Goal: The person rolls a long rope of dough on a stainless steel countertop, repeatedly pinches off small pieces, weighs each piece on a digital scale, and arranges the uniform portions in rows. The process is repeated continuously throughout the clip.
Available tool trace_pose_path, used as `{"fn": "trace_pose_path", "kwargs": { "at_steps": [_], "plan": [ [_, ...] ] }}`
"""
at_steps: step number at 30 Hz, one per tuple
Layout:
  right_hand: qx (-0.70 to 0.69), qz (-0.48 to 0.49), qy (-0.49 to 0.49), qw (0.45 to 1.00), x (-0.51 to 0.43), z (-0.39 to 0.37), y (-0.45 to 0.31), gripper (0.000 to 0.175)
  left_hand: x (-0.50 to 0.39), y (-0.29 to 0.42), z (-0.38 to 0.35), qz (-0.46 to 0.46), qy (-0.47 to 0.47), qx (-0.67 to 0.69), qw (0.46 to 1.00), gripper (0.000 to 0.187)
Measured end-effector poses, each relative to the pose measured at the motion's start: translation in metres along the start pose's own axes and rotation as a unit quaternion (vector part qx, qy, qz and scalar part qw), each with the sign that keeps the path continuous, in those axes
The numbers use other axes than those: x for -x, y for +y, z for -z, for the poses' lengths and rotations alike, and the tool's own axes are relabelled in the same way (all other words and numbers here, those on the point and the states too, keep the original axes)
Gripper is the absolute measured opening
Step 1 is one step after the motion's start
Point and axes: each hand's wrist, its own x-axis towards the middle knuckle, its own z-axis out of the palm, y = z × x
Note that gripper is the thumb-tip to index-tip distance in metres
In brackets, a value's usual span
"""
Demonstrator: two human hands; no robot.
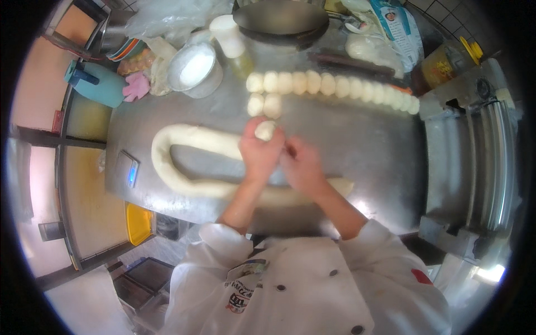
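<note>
My left hand [261,146] is closed around dough, with a pale rounded end [265,130] poking out above the thumb side. Close on its right is my right hand [300,161], slightly blurred with curled fingers; whether it pinches any dough cannot be told. A long thick dough rope [161,167] lies in a U on the steel worktop [368,155], its upper arm reaching my left hand and its lower arm passing beneath both forearms. Beyond the hands, cut dough pieces [327,84] stand side by side in a long row, with a shorter row of two pieces [256,104] below its left end.
Toward the back are a metal bowl of white powder [196,69], a squeeze bottle [234,46] and a large dark round pan [280,21]. A digital scale [128,168] lies at left. A roller machine [494,159] borders the right side, near a yellow-capped oil jug [439,67].
</note>
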Motion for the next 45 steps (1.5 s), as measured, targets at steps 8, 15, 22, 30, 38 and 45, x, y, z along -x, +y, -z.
{"fn": "trace_pose_path", "kwargs": {
  "at_steps": [8, 15, 22, 30, 38, 45],
  "plan": [
    [-0.24, -0.243, -0.069, 0.937, 0.0, 0.072, -0.014, 0.014, -0.089, 0.001, 0.004, 0.069, -0.08, -0.07, 0.992, 0.04],
    [-0.25, -0.261, -0.036, 0.932, 0.062, 0.087, 0.058, 0.017, -0.157, 0.025, -0.066, 0.062, -0.273, -0.052, 0.958, 0.045],
    [-0.266, -0.343, 0.044, 0.9, 0.074, 0.124, 0.073, 0.019, -0.096, 0.023, -0.063, -0.181, -0.327, -0.354, 0.857, 0.045],
    [-0.264, -0.32, 0.0, 0.91, 0.065, 0.122, 0.081, 0.018, -0.078, -0.019, -0.058, -0.38, -0.259, -0.402, 0.792, 0.039],
    [-0.297, -0.321, -0.023, 0.899, 0.051, 0.109, 0.074, 0.019, -0.076, -0.009, -0.05, -0.399, -0.263, -0.397, 0.783, 0.037],
    [-0.237, -0.347, -0.104, 0.901, -0.002, 0.044, 0.049, 0.016, 0.0, 0.021, 0.039, -0.154, -0.313, -0.106, 0.931, 0.037]
  ]
}}
